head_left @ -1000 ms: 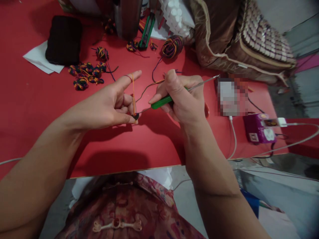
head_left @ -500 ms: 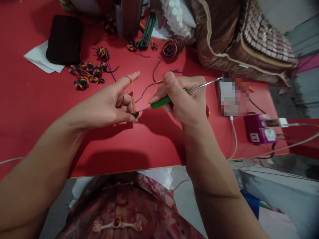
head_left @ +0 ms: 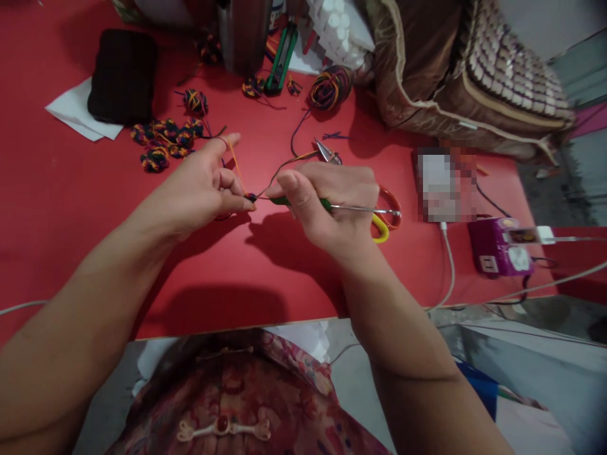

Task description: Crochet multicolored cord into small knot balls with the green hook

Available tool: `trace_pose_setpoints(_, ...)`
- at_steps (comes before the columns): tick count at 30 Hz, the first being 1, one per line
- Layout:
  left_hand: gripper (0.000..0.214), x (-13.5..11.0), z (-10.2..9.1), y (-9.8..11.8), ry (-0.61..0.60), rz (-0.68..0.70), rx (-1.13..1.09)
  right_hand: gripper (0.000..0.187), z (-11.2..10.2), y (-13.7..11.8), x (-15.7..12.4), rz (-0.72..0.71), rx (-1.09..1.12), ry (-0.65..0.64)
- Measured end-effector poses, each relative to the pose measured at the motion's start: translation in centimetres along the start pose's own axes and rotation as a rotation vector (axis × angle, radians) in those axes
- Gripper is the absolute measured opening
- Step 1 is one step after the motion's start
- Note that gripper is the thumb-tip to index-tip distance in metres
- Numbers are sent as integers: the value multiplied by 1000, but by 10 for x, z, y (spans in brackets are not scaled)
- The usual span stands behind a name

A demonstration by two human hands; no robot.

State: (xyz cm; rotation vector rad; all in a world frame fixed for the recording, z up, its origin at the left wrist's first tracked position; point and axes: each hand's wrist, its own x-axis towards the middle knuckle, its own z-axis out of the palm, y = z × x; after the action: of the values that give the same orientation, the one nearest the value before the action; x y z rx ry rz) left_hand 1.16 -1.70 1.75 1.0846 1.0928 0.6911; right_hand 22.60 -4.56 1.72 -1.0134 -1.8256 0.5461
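My left hand [head_left: 206, 183] pinches a small dark crochet piece [head_left: 251, 198] between thumb and finger. Its raised index finger carries a taut strand of orange yarn [head_left: 236, 163] running down to that piece. My right hand [head_left: 327, 199] is closed around the green handle of a crochet hook [head_left: 324, 204]; one metal end points at the crochet piece, the other sticks out to the right. Whether the tip sits inside a stitch is too small to tell. Behind and under the right hand lies a pair of scissors [head_left: 380, 229] with yellow and orange handles, partly hidden.
Multicoloured crocheted pieces [head_left: 168, 142] lie left of a yarn ball [head_left: 331, 88]. At the back are a green cutter [head_left: 282, 60], a metal container [head_left: 244, 38] and a brown bag [head_left: 417, 69]. A dark case [head_left: 124, 76] and a purple plug box [head_left: 500, 246] rest on the red table.
My left hand has shifted left and slightly up with the crochet piece. My right hand has tilted the hook flatter and moved a little left and down, uncovering more of the scissors.
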Motion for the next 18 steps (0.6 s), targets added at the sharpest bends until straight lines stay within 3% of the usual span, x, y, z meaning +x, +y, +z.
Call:
trace_pose_setpoints(3,111,-1,-4,6,22,-12,-128,31,3,6,0,-103,93,-48)
trace_pose_setpoints(5,99,-2,-8,9,39,-31,-219,20,6,10,0,-250,125,-26)
trace_pose_setpoints(6,94,-2,-9,11,38,-46,-255,14,7,13,0,-310,84,-7)
trace_pose_setpoints(8,87,-2,-11,13,23,-79,-298,21,11,18,0,-387,-63,12)
trace_pose_setpoints(14,80,2,-12,7,79,10,-227,45,26,28,-3,-382,-466,-135)
trace_pose_setpoints(18,88,1,-6,7,101,60,-228,45,33,27,-1,-267,-499,-177)
